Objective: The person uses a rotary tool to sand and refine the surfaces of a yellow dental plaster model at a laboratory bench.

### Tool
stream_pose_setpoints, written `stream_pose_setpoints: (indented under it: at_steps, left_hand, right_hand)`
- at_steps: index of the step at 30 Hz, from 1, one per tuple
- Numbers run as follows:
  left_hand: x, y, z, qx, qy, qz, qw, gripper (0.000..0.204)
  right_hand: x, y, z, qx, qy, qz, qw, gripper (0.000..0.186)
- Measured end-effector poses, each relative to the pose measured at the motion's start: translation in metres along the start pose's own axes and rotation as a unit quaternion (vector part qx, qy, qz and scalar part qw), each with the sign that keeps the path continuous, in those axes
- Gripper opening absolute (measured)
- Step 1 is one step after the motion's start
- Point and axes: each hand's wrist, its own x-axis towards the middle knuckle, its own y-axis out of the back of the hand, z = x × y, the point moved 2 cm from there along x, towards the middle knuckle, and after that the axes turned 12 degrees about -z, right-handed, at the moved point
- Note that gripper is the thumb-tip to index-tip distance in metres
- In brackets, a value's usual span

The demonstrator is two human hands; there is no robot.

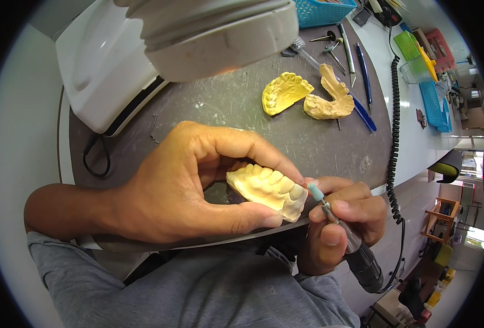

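Observation:
Between the thumb and fingers of my left hand (pixel 182 186) is a pale yellow plaster dental model (pixel 269 188), its row of teeth facing up and away from me. My right hand (pixel 343 213) grips a dental handpiece (pixel 351 240) like a pen, its black rear end pointing down to the right. A light green, rounded grinding tip (pixel 315 191) on the handpiece sits right beside the model's right end; whether it touches cannot be made out. Fingertips of both hands come close together behind that end.
Beyond my hands lie a yellow dental model (pixel 287 93) and a beige arch-shaped one (pixel 329 98). Near them are a blue-handled brush (pixel 364 113), a blue pen (pixel 364 74) and a knife (pixel 348 49). A white suction nozzle (pixel 225 44) hangs overhead. A coiled black cord (pixel 395 136) runs along the right.

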Motion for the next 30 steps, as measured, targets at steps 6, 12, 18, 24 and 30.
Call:
stream_pose_setpoints:
  at_steps: [6, 12, 18, 24, 30]
  left_hand:
    - [-0.0002, 0.0009, -0.0012, 0.011, -0.008, -0.002, 1.0, 0.038]
    - [0.0004, 0.0015, -0.0011, 0.027, -0.013, -0.001, 1.0, 0.039]
    - [-0.0006, -0.0002, 0.0, 0.02, 0.0, 0.01, 1.0, 0.039]
    - [-0.0004, 0.0008, -0.0017, 0.007, 0.005, 0.012, 1.0, 0.038]
    - [-0.0003, 0.001, -0.0024, 0.014, -0.003, 0.01, 1.0, 0.036]
  right_hand:
    - [-0.0002, -0.0012, -0.0004, -0.001, -0.005, 0.007, 1.0, 0.024]
    - [-0.0002, -0.0021, 0.0001, -0.001, 0.002, 0.01, 1.0, 0.024]
    - [-0.0011, -0.0018, 0.0007, 0.0, 0.005, 0.009, 1.0, 0.024]
    - [0.0003, -0.0027, 0.0014, 0.016, -0.004, 0.014, 1.0, 0.025]
    - [0.0025, 0.003, 0.0017, 0.002, -0.004, -0.018, 1.0, 0.024]
